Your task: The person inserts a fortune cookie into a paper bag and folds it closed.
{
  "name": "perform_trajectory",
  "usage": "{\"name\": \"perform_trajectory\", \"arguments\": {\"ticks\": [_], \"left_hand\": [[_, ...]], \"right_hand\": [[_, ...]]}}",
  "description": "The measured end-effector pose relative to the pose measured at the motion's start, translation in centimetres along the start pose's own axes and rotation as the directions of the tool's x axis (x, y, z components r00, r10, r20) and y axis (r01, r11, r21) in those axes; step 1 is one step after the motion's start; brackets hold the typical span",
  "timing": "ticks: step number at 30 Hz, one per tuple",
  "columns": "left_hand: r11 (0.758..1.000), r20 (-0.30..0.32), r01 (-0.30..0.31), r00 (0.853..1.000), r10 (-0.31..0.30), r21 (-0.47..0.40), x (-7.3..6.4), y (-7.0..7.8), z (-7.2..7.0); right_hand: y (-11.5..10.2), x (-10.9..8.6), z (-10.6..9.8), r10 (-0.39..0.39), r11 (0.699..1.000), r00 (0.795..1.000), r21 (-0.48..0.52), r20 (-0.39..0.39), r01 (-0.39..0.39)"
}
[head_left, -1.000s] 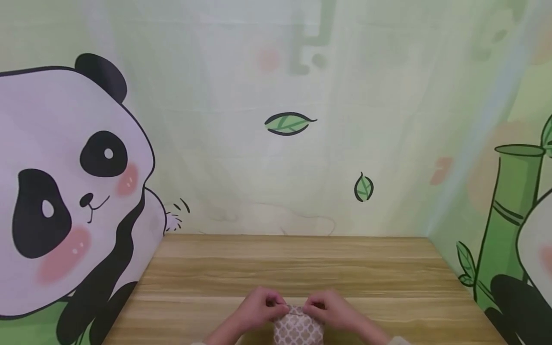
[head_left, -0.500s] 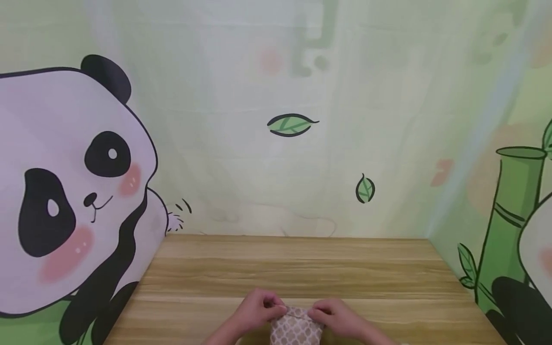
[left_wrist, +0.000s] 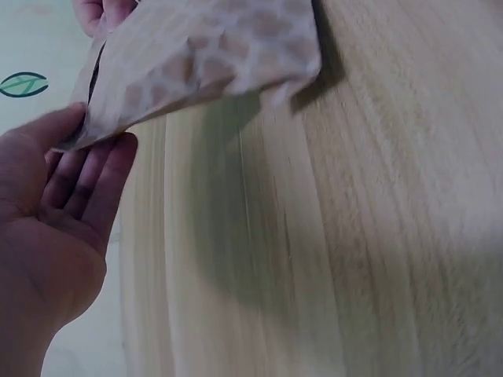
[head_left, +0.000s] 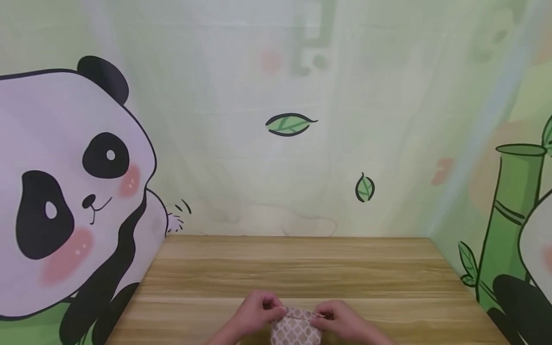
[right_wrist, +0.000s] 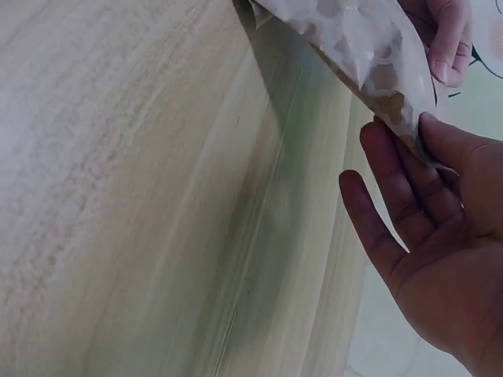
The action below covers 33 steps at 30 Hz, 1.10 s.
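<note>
Low in the head view is a brown paper bag with a pale lattice print, held by its far edge. My left hand pinches that edge's left corner between thumb and fingers. At the opposite corner, my right hand pinches with thumb and index finger. In the left wrist view, a dark slit runs along the held edge of the bag, and its lower side lifts over the table. Seen from the right wrist, the bag looks creased, and the right hand's outer fingers spread away beneath it.
The wood-grain table stretches beyond both hands to a pale green printed backdrop. Side panels carry a panda drawing on the left and bamboo on the right. The bag casts a shadow on the wood.
My right hand has slid a little to the right and down along the bag's edge, out to its corner. The left hand keeps its pinch, almost unmoved.
</note>
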<state>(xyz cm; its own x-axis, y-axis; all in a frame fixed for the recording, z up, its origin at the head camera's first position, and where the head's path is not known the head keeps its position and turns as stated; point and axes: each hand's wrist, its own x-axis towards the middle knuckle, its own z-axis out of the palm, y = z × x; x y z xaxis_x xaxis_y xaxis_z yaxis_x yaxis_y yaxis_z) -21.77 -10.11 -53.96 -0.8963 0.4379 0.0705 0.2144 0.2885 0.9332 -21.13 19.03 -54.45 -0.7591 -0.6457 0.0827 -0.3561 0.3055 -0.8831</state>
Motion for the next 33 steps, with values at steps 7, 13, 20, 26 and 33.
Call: {"name": "perform_trajectory", "arguments": {"ticks": [7,13,20,26,33], "left_hand": [[0.967,0.104,-0.086,0.993,0.062,0.241,1.1,1.8,0.2],[0.86,0.262,-0.242,0.956,0.132,0.45,2.1,4.0,0.6],[0.827,0.249,-0.293,0.95,0.191,0.481,1.6,3.2,0.7],[0.842,0.228,-0.286,0.953,0.2,0.458,1.3,3.1,0.3],[0.858,0.173,-0.268,0.962,0.212,0.438,0.3,1.4,-0.6]], "right_hand": [[-0.7,0.4,0.1,-0.043,0.999,0.999,-0.031,0.014,0.043],[-1.2,1.0,0.4,-0.039,0.999,0.998,-0.035,0.039,0.04],[-1.7,0.7,0.3,-0.009,1.0,1.0,-0.019,0.022,0.01],[-1.4,-0.2,-0.3,-0.084,0.993,0.996,-0.078,0.001,0.084],[-0.6,-1.1,-0.9,-0.151,0.978,0.988,-0.148,-0.02,0.147]]}}
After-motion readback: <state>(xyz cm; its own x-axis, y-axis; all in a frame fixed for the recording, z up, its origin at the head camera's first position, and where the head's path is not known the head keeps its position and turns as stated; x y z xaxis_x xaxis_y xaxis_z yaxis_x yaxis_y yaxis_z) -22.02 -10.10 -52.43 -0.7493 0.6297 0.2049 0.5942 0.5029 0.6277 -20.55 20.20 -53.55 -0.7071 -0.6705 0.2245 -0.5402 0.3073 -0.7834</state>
